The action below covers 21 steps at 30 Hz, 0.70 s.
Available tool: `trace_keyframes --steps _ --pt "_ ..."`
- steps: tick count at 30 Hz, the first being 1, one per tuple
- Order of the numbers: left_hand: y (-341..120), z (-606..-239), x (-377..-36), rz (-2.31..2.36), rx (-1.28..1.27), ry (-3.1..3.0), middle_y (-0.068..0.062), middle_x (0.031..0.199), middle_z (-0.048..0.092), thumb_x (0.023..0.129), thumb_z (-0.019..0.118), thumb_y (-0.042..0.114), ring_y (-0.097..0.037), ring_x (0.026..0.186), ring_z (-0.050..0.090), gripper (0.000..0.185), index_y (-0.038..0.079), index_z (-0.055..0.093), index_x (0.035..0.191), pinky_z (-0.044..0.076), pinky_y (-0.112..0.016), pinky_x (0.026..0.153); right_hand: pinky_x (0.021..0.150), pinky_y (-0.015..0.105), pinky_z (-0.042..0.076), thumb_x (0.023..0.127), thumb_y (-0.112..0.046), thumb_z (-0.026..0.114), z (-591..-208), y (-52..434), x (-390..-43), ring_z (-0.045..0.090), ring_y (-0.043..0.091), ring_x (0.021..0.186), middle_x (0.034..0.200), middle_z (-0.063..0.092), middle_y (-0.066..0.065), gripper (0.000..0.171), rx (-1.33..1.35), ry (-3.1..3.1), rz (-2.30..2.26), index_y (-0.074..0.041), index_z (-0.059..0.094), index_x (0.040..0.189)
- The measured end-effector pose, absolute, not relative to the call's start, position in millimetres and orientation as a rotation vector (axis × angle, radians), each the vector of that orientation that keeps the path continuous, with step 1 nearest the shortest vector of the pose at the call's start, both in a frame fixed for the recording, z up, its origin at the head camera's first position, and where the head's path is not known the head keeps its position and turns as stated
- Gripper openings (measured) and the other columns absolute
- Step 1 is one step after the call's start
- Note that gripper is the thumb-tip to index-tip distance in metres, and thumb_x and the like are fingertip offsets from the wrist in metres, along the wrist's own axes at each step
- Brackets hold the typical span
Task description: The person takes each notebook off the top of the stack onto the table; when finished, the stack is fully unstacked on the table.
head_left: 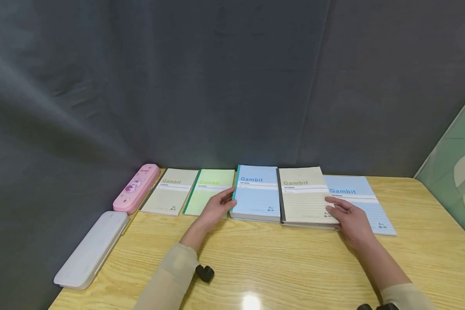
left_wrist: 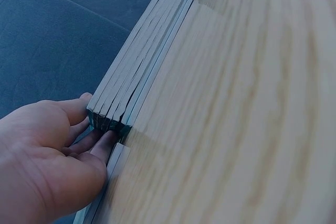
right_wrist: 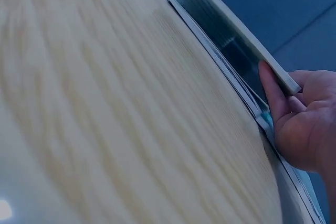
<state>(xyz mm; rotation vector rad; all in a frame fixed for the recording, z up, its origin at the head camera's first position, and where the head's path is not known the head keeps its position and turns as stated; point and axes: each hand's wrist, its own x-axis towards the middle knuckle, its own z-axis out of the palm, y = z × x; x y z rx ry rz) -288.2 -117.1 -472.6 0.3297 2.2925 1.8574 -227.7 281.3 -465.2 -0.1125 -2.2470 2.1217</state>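
Note:
A stack of blue notebooks (head_left: 257,196) with teal spines lies mid-row; the left wrist view shows several page-block edges. My left hand (head_left: 216,209) touches the stack's spine side with its fingertips, reaching over the green notebook (head_left: 207,185). My right hand (head_left: 352,221) pinches the right edge of a beige notebook (head_left: 302,193) with a dark spine. That notebook is tilted, its right side raised with a gap beneath, as the right wrist view shows, above other notebooks (right_wrist: 210,51). Its right side overlaps a flat blue notebook (head_left: 358,200).
Another beige notebook (head_left: 170,189) lies at the row's left end. Beside it are a pink pencil case (head_left: 136,188) and a white case (head_left: 91,249) along the left table edge. A dark curtain (head_left: 232,86) hangs behind the wooden table (head_left: 279,267); a green patterned panel (head_left: 457,168) stands right.

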Motion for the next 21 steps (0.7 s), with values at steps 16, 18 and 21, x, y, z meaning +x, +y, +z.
trace_keyframes --steps 16,18,21 --pt "-116 -473 -287 1.86 0.333 2.287 -0.011 0.157 0.04 0.104 0.059 0.015 -0.031 0.145 0.036 0.054 0.017 0.043 0.155 0.037 -0.045 0.115 0.073 0.017 0.056 0.097 -0.016 0.071 -470 328 -210 0.064 -0.007 0.092 0.102 0.071 -0.019 0.025 -0.142 -2.069 2.277 -0.016 0.075 0.121" --pt "-116 -474 -288 1.861 0.334 2.283 -0.011 0.158 0.039 0.104 0.059 0.016 -0.031 0.145 0.036 0.054 0.017 0.043 0.155 0.036 -0.045 0.115 0.07 0.018 0.057 0.097 -0.016 0.071 -469 336 -206 0.066 -0.002 0.087 0.103 0.07 -0.02 0.021 -0.169 -2.038 2.298 -0.019 0.076 0.117" --pt "-118 -475 -289 1.859 0.335 2.283 -0.01 0.158 0.039 0.104 0.058 0.016 -0.03 0.145 0.035 0.054 0.018 0.042 0.156 0.036 -0.044 0.115 0.068 0.02 0.058 0.097 -0.017 0.071 -469 348 -200 0.065 0.0 0.083 0.106 0.063 -0.02 0.02 -0.225 -2.002 2.306 -0.022 0.077 0.115"
